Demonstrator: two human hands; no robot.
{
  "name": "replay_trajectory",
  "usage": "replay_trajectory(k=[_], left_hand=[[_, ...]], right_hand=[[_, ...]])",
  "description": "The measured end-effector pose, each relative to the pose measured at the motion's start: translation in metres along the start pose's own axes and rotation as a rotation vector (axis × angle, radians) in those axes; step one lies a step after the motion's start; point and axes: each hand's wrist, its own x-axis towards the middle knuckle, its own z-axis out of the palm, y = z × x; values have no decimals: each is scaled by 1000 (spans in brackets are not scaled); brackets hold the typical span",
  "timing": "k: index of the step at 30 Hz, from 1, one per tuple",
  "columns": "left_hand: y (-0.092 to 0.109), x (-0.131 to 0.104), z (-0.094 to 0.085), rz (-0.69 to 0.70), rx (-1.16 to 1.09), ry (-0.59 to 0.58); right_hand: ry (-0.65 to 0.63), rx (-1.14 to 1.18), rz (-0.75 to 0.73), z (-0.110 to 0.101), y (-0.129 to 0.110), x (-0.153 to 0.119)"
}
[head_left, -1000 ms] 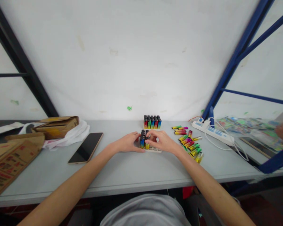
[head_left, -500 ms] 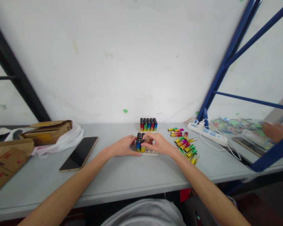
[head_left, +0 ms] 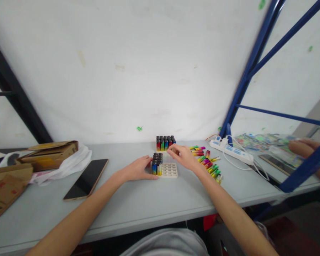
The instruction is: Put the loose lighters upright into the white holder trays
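A pale tray with round holes lies in front of me. Upright lighters with black tops and blue and yellow bodies stand in rows at its left side. My left hand wraps around the tray's left end, thumb at the front corner and fingers beside the lighters. Over the tray's back part is my right hand, fingers curled and thumb tip against the index finger; no object shows between them. Loose lighters in metallic green, yellow and pink lie in a heap to the right of that hand.
Behind the tray stands a full block of lighters. A phone, a cardboard box and a plastic bag lie on the left. To the right are a power strip, a blue post and another person's hand.
My right hand has moved up and right, away from the standing lighters, uncovering the tray's holes. My left hand stays at the tray. The view has shifted slightly.
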Motion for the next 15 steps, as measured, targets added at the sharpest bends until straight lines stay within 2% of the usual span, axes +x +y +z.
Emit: replay_trajectory(k=[2, 4, 7, 9, 11, 15], left_hand=[[1, 0, -1, -6, 23, -14], [2, 0, -2, -10, 29, -24], [4, -1, -3, -17, 24, -25], [4, -1, -3, -12, 28, -25], [3, -1, -3, -5, 30, -22], [4, 0, -2, -24, 54, -25]], right_hand=[[65, -188, 119, -13, 24, 4], [64, -404, 316, -26, 51, 6], [-68, -621, 683, -35, 82, 5], [-170, -646, 817, -35, 92, 2], [-223, -636, 847, -30, 94, -1], [-271, -607, 749, -21, 87, -3]])
